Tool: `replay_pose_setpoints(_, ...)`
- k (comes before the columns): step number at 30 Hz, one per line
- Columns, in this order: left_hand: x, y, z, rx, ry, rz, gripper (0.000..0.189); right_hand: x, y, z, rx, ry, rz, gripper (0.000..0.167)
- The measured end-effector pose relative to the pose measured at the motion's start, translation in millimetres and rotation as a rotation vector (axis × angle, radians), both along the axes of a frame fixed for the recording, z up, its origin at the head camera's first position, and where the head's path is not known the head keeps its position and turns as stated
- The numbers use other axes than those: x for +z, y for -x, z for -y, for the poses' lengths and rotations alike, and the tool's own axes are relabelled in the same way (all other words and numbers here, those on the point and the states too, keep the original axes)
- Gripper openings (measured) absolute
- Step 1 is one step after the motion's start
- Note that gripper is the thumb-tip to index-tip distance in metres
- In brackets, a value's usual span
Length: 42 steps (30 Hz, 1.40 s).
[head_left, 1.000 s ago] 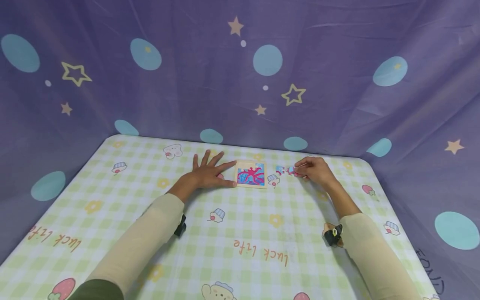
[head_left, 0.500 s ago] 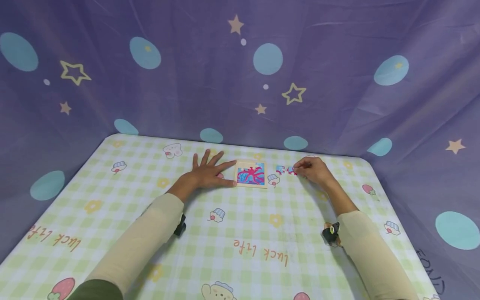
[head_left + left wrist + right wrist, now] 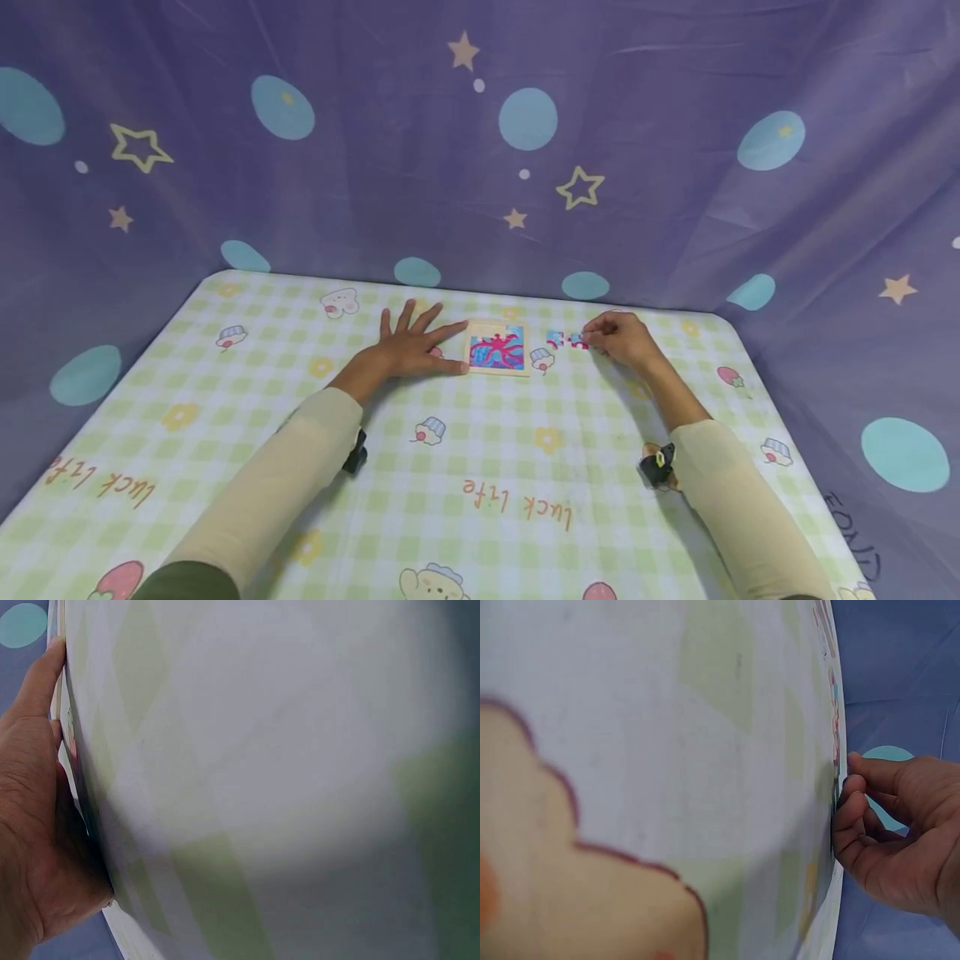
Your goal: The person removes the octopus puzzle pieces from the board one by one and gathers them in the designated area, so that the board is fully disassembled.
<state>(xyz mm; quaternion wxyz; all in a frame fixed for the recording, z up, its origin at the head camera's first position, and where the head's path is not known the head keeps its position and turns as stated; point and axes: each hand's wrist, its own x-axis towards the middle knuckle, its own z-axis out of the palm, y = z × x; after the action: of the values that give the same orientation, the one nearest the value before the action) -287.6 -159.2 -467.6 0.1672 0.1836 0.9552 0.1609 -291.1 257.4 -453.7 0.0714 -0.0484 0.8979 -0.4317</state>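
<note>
A small square wooden puzzle tray (image 3: 527, 354) lies flat toward the far side of the table, holding a pink octopus picture on blue. Bare wood shows along its upper left. My left hand (image 3: 401, 352) is spread on the tabletop, index finger and thumb touching the tray's left corners. Right of the tray lies a loose blue-and-pink puzzle piece (image 3: 555, 339). Beside it, my right hand (image 3: 624, 337) pinches another puzzle piece (image 3: 577, 340) at its right side, low over the table. In the right wrist view, curled fingers (image 3: 853, 817) largely hide what they hold.
A checked tablecloth (image 3: 480, 458) with printed cupcakes, flowers and lettering covers the table. Behind and at both sides hangs a purple curtain (image 3: 420, 192) with stars and blue ovals. Dark wrist cameras are strapped at both sleeves.
The right fingertips have shifted very slightly left at the puzzle piece. The left hand stays against the tray. The whole head view has drifted a little.
</note>
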Motion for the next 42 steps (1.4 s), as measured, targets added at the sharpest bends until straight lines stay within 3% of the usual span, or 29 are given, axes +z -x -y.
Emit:
replay_pose_setpoints(6, 8.3, -6.4, -0.6, 0.0, 0.002, 0.0, 0.097, 2.1, -4.0, 11.0, -0.032, 0.016, -0.018, 0.029)
replay_pose_setpoints(11, 5.7, -6.1, 1.1, 0.001, -0.035, 0.01, 0.103, 3.9, -4.9, 27.2, -0.04, 0.026, -0.037, 0.024)
replay_pose_setpoints(18, 10.9, -9.9, -3.1, -0.004, -0.042, 0.017, 0.099, 6.9, -8.6, 48.0, 0.018, 0.099, -0.037, 0.024)
replay_pose_setpoints(30, 6.9, -3.1, -6.2, -0.005, -0.008, 0.01, 0.101, 6.1, -11.6, 78.9, 0.105, 0.259, 0.031, 0.03)
replay_pose_setpoints(34, 3.2, 0.2, -5.9, 0.001, 0.01, 0.017, 0.104, 5.7, -11.6, 87.4, 0.132, 0.256, 0.03, 0.028)
replay_pose_setpoints(42, 7.3, -3.4, -3.3, 0.003, 0.0, 0.02, 0.105, 2.8, -6.5, 99.9, 0.175, 0.193, 0.053, 0.027)
